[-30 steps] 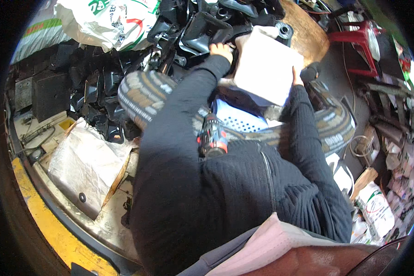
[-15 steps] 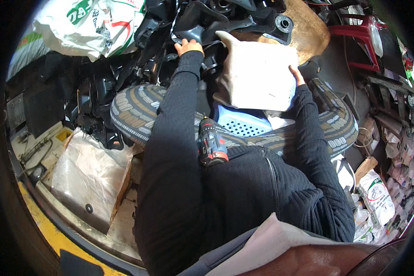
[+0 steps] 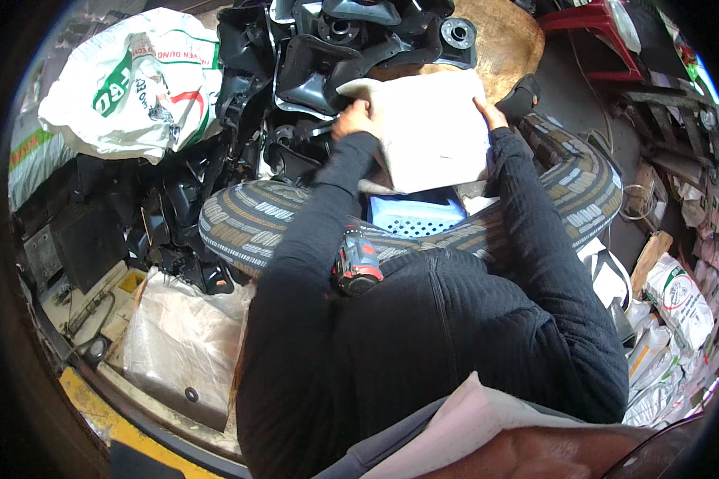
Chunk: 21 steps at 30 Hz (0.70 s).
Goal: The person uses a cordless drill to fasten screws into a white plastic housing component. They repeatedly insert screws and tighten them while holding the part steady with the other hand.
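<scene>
A white cloth-like bundle [image 3: 435, 132] lies across my lap, brightly lit, with a loose corner at its upper left. My right hand [image 3: 490, 114] grips its right edge. My left hand [image 3: 355, 120] is at the bundle's left edge, fingers curled and slightly blurred. Something thin and shiny shows beside those fingers, too smeared to name. Below the bundle a blue perforated plastic basket [image 3: 417, 214] partly shows between my patterned trouser legs [image 3: 252, 223]. A red and black cordless drill [image 3: 358, 262] rests at my waist.
Black moulded parts [image 3: 315, 72] with round metal hubs pile up ahead. A white printed sack [image 3: 136, 88] stands at far left, a plastic-wrapped box [image 3: 185, 343] at lower left. A red plastic chair [image 3: 595, 36] is at far right, above dark metal frames [image 3: 671, 120].
My left hand has come back from the black parts to the white bundle's left edge. The bundle sits slightly further left in view, and my right hand still grips it.
</scene>
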Available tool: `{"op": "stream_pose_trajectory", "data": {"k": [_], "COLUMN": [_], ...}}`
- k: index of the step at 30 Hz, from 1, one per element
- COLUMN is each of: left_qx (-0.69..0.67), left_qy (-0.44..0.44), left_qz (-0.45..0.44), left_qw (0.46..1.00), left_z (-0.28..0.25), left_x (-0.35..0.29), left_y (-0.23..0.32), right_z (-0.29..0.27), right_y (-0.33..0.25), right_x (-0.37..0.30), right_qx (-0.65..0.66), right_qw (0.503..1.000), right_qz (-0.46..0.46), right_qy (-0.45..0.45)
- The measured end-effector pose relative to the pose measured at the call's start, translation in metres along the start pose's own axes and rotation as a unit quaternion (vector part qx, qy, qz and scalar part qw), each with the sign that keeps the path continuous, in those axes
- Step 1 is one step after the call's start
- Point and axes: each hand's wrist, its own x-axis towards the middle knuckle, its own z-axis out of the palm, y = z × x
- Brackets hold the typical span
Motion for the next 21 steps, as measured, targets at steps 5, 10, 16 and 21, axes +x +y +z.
{"op": "stream_pose_trajectory", "data": {"k": [5,10,16,21], "left_qx": [0.122,0.167,0.138,0.245], "left_qy": [-0.052,0.073,-0.026,-0.093], "left_qz": [-0.048,0.086,0.426,0.375], "left_qw": [0.99,0.98,0.894,0.889], "left_z": [-0.001,-0.005,0.046,0.062], "left_x": [-0.022,-0.028,-0.058,-0.063], "left_y": [0.034,0.05,0.088,0.102], "right_z": [0.023,0.008,0.019,0.022], "right_y": [-0.011,0.005,-0.009,0.008], "right_x": [-0.051,-0.052,-0.084,-0.08], "right_qx": [-0.281,-0.273,-0.273,-0.324], "right_qw": [0.884,0.909,0.912,0.903], "right_qz": [-0.265,-0.228,-0.219,-0.209], "right_qy": [0.263,0.218,0.215,0.19]}}
